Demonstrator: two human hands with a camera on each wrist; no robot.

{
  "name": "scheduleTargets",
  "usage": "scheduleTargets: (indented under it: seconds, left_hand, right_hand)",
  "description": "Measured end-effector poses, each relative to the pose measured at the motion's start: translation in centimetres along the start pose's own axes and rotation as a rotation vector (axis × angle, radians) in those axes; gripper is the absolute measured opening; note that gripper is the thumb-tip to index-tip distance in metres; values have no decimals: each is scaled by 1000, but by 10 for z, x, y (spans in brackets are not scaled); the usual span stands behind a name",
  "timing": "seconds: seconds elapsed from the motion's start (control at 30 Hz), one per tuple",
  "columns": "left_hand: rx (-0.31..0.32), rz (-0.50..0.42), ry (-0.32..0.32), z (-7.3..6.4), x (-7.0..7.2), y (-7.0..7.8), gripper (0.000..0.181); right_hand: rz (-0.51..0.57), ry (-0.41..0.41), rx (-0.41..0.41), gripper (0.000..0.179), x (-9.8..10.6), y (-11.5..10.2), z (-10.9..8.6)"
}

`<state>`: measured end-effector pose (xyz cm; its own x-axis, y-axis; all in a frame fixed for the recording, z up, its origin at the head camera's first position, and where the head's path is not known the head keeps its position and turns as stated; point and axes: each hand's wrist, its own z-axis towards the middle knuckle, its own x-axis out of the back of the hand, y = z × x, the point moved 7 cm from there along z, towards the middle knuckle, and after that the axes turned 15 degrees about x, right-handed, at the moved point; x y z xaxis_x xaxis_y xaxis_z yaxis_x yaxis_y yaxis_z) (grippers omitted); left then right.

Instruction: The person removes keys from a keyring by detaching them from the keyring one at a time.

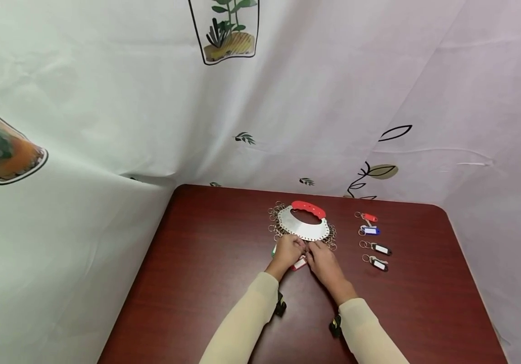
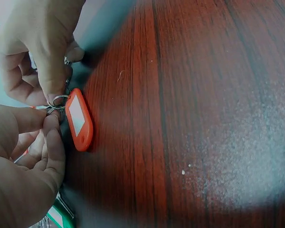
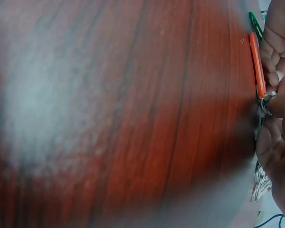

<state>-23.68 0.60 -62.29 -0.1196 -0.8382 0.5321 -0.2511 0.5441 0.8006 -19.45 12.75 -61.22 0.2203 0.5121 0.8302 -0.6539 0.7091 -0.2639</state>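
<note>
Just below a curved metal key-holder plate with a red handle, both hands meet. My left hand pinches a small split ring between thumb and forefinger. Across from it, my right hand grips the same ring, its thumb and finger bent close to it. From the ring hangs a red key tag with a white label. Partly hidden by the left hand lies a green key tag. Fingers cover where the ring meets the plate.
Many small rings and clips fringe the plate. To the right, in a column, lie a red tag, a blue tag and two black tags with rings. A patterned cloth hangs behind the dark red table.
</note>
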Motion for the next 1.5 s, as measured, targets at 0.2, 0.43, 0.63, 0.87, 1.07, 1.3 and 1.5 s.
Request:
scheduleTargets:
  seconds: [0.2,0.43,0.63,0.87,1.07,1.3,1.5]
  left_hand:
    - [4,6,-6,0,0,0,9]
    - [-27,22,27,1,1,2,9]
    - [-32,21,28,3,0,1,10]
    - [-14,6,13,3,-1,-1,10]
    - [-11,8,35,2,0,-1,10]
    - [-23,27,96,0,0,0,6]
    - [-62,71,104,0,-1,2,10]
  right_hand:
    - [44,34,-42,15,1,2,-2]
    - [26,38,-105,18,-1,5,-1]
    - [-14,-9,35,18,-2,-2,1]
    - [71,38,15,14,1,3,-2]
    - [183,68,-220,9,5,19,-4]
    - [91,28,-172,13,2,14,-2]
    - [-28,15,-5,11,-1,6,-4]
